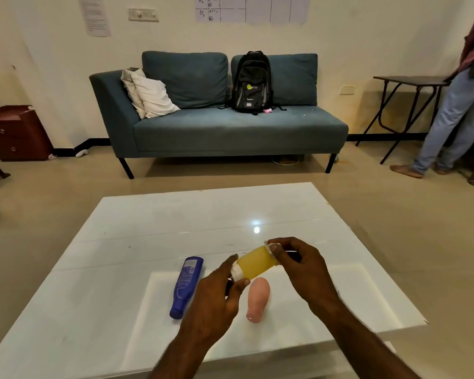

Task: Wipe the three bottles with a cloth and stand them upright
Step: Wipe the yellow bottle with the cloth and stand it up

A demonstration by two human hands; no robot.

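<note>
A yellow bottle (256, 262) with a white cap is held tilted above the white table (153, 231). My left hand (216, 294) grips it at the cap end. My right hand (298, 265) pinches a small white cloth (271, 246) against the bottle's far end. A blue bottle (186, 285) lies on its side on the table, left of my hands. A pink bottle (257, 298) lies on its side just below the yellow one, between my wrists.
A teal sofa (230, 132) with a black backpack (252, 83) and pillows stands beyond the table. A person stands at the far right beside a dark folding table (411, 80). A brown drawer unit (14, 132) is at the left.
</note>
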